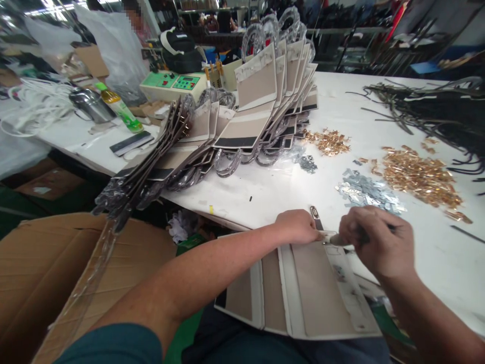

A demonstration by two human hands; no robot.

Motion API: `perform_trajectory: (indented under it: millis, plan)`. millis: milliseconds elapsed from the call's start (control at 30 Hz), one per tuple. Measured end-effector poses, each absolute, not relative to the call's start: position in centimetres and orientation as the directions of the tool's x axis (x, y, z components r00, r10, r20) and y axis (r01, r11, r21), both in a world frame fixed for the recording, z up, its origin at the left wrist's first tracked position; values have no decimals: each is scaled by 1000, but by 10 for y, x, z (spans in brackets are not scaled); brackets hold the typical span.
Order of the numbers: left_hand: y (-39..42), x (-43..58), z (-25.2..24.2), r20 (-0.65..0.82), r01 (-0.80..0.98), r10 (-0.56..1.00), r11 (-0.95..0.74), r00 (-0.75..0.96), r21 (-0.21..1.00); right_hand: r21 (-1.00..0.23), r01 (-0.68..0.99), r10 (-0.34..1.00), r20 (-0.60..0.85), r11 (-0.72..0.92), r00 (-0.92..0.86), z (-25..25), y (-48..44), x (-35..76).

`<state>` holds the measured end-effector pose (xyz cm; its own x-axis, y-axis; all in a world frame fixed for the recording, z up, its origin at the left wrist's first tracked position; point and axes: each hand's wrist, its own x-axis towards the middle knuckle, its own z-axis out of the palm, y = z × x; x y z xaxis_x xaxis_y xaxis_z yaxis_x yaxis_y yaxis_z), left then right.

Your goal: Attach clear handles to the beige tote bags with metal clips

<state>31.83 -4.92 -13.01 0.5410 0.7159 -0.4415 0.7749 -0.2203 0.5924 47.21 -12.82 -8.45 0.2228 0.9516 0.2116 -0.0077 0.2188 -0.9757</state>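
Observation:
A flat beige and white bag panel (303, 288) lies across my lap and the near table edge. My left hand (297, 226) is closed, pinching the panel's top edge beside a small metal clasp (316, 217). My right hand (375, 242) is closed round a thin dark tool (337, 239) whose tip meets the panel edge next to my left fingers. Just beyond my right hand lie a heap of silver metal fittings (367, 192) and a heap of gold metal fittings (417, 177).
A fanned stack of finished beige bags with wrapped handles (246, 116) covers the white table (265, 192) ahead. Dark straps (428, 111) lie far right. A green control box (170, 83), a bottle (119, 108) and a person stand at the back left. A cardboard box (45, 273) sits lower left.

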Motion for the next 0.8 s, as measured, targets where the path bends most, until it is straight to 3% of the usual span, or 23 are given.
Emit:
perform_trajectory:
  millis: [67, 167, 333, 500, 667, 800]
  plan:
    - [-48, 319, -133, -423, 773, 719, -249, 551, 584, -939, -144, 905, 248, 312, 346, -74, -126, 475]
    - [-47, 321, -135, -409, 766, 719, -267, 562, 585, -907, -140, 852, 308, 397, 423, -71, -123, 476]
    - [-47, 321, -130, -440, 785, 720, -235, 537, 573, -967, -119, 914, 167, 225, 369, -94, -122, 472]
    - [-48, 321, -130, -421, 780, 734, -233, 532, 580, -914, -151, 881, 303, 377, 363, -100, -125, 474]
    - [-49, 321, -133, -417, 783, 735, -245, 535, 572, -953, -148, 913, 200, 266, 355, -97, -129, 472]
    - [-49, 321, -135, -406, 770, 736, -242, 542, 590, -914, -130, 866, 310, 386, 392, -73, -132, 466]
